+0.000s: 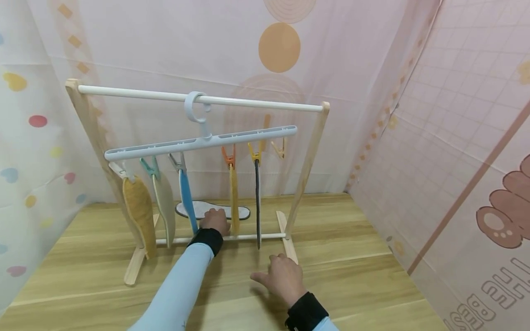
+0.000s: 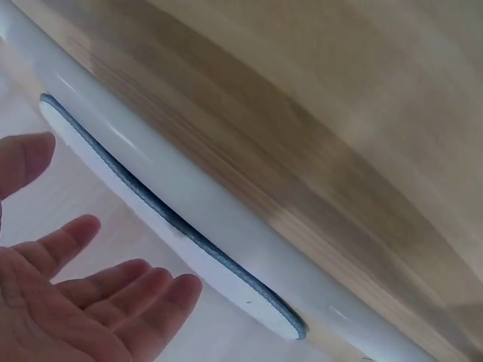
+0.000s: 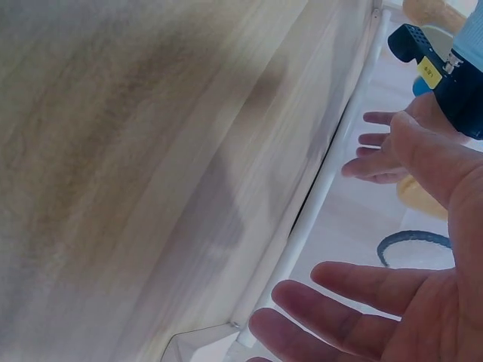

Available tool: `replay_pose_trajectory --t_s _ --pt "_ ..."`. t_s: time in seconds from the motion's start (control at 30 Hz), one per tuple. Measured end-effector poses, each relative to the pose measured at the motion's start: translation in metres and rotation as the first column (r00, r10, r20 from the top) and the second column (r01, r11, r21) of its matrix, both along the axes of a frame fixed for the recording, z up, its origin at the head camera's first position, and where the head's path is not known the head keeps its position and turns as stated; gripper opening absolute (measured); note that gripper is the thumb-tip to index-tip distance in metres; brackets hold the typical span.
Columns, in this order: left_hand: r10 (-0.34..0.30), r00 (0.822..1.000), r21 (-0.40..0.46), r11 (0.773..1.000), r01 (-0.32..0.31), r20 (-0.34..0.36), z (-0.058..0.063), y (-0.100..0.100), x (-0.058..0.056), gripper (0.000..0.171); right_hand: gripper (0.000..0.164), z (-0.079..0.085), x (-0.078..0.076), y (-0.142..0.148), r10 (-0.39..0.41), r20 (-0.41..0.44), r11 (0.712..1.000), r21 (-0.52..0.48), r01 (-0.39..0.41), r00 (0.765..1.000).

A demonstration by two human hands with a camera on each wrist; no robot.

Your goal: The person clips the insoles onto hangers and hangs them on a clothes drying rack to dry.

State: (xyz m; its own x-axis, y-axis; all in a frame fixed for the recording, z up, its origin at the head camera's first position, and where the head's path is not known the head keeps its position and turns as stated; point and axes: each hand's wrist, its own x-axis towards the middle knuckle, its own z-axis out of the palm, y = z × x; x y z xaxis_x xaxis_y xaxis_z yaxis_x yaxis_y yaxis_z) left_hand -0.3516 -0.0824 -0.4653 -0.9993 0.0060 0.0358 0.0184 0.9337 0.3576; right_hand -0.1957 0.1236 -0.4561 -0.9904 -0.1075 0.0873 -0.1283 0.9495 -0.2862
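A pale grey insole [image 1: 203,207] with a dark rim lies on the table behind a drying rack. My left hand [image 1: 216,220] reaches over the rack's lower bar toward it. In the left wrist view the fingers are spread and slightly bent beside the insole [image 2: 219,275], with a gap showing between them. My right hand [image 1: 283,276] hovers in front of the rack's right foot, thumb out and holding nothing. From a clip hanger [image 1: 165,148] hang a mustard insole [image 1: 138,207], a beige insole [image 1: 164,202], a blue insole [image 1: 187,197], a yellow insole [image 1: 233,197] and a dark-edged insole [image 1: 257,207].
The wooden rack has a white top bar [image 1: 265,103], a white lower bar [image 1: 271,236] and a slanted right post [image 1: 308,168]. An unoccupied tan clip [image 1: 281,149] hangs at the hanger's right end. Patterned curtains [image 1: 198,46] enclose the wooden table [image 1: 352,266].
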Motion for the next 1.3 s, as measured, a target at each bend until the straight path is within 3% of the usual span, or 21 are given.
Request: replay_pose_trajectory --t_s 0.3,0.53,0.73,0.9,1.1,1.3 --pt "-0.051 0.998 -0.07 0.996 0.053 0.037 -0.001 -0.004 0.0 0.035 0.061 -0.002 0.001 0.002 0.001 -0.005 1.0 -0.01 -0.001 1.0" --pt "-0.069 0.996 -0.063 0.995 0.073 0.058 -0.016 -0.008 -0.009 0.034 0.066 -0.004 0.0 0.006 0.008 -0.01 1.0 0.015 -0.007 1.0" --pt "-0.123 0.986 -0.059 0.99 0.13 0.108 -0.017 -0.014 -0.002 0.034 0.069 -0.003 0.0 0.007 0.006 0.008 1.0 0.016 -0.006 1.0" --pt "-0.179 0.981 -0.076 0.98 0.185 0.077 -0.022 -0.015 -0.004 0.032 0.071 -0.003 -0.001 0.006 -0.002 0.0 1.0 0.023 0.002 1.0" --pt "-0.162 0.985 -0.09 0.982 0.168 0.064 -0.033 -0.015 -0.013 0.027 0.07 -0.003 -0.001 0.005 0.006 -0.002 1.0 0.01 -0.006 1.0" --pt "-0.166 0.985 -0.105 0.98 0.171 0.053 -0.029 -0.017 -0.011 0.027 0.069 -0.003 -0.001 0.004 0.016 -0.005 1.0 0.007 -0.016 1.0"
